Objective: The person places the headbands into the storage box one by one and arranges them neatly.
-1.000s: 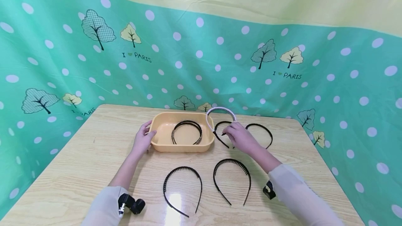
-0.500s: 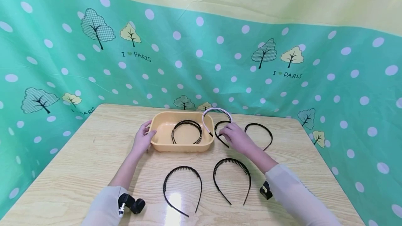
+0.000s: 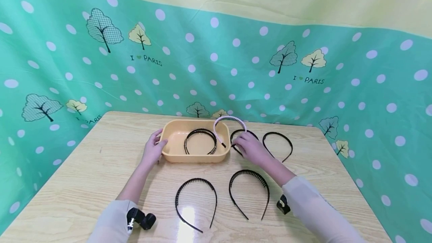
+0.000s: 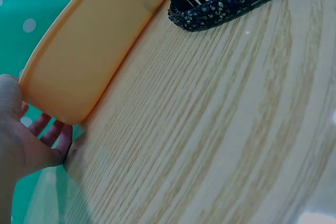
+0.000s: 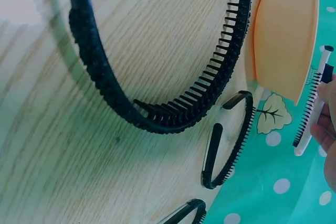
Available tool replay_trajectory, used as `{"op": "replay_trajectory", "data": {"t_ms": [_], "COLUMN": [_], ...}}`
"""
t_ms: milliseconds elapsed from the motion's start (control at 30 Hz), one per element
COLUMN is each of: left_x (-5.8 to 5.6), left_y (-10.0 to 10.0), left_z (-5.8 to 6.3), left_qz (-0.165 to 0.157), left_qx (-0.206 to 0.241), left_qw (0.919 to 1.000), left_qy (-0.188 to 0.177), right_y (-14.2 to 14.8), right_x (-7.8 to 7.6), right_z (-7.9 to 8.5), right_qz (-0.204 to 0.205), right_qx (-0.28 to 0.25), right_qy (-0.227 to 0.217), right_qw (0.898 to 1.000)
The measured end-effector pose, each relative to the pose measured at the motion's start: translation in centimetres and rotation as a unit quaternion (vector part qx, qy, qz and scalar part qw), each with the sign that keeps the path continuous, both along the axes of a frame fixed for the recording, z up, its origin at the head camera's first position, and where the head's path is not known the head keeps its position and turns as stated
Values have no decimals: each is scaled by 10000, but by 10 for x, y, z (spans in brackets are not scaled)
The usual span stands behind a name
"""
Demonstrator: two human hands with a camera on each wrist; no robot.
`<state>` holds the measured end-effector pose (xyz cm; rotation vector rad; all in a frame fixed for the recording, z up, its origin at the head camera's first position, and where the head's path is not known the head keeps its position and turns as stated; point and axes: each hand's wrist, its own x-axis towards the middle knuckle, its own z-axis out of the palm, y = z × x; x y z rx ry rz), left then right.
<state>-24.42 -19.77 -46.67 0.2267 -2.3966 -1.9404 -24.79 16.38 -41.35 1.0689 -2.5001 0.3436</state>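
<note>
Gripping the tray (image 3: 195, 159) by its left edge with my left hand (image 3: 154, 148), I pinch the pale headband (image 3: 230, 117) in my right hand (image 3: 251, 147) at the tray's right rim, open tabletop (image 3: 199, 171) separating tray from front headbands (image 3: 197, 179).

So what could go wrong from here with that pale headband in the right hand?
The pale headband in the right hand might snag on the tray, since one end appears near its rim. Its teeth could also catch on the dark headbands inside. And the right hand might nudge the black headband partly hidden behind it.
</note>
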Motion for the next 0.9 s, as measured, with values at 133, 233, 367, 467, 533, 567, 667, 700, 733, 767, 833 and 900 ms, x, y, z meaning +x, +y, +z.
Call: {"op": "replay_trajectory", "data": {"t_ms": [133, 233, 367, 467, 533, 567, 667, 700, 733, 767, 833, 900], "left_x": [1, 1, 1, 1, 2, 2, 3, 3, 3, 3, 2, 1], "left_y": [0, 1, 1, 1, 1, 1, 2, 2, 2, 2, 1, 1], "left_z": [0, 0, 0, 1, 2, 3, 4, 4, 4, 4, 3, 2], "left_qz": [14, 8, 0, -1, -17, -30, -69, -79, -82, -79, -65, -46], "left_qx": [24, 37, 35, 54, 62, 66, 85, 93, 103, 115, 131, 124], "left_qw": [10000, 10000, 10000, 10000, 10000, 10000, 9999, 9999, 9999, 9999, 9999, 9999], "left_qy": [-11, -17, -10, -8, -12, -10, -2, 1, 1, 2, 0, -1], "right_y": [-3, -5, -7, -10, -12, -12, -15, -15, -16, -17, -18, -20], "right_x": [-1, 0, 2, 3, 3, 4, 4, 5, 5, 5, 5, 5], "right_z": [-1, 0, 2, 3, 4, 4, 4, 4, 5, 5, 5, 5], "right_qz": [99, 134, 130, 128, 129, 138, 134, 129, 131, 137, 133, 164], "right_qx": [-27, -40, -38, -49, -49, -49, -24, -8, 0, 22, 39, 50], "right_qy": [69, 40, -36, -84, -101, -122, -162, -177, -199, -197, -190, -182], "right_qw": [9999, 9999, 9999, 9999, 9999, 9998, 9998, 9998, 9997, 9997, 9997, 9997]}}
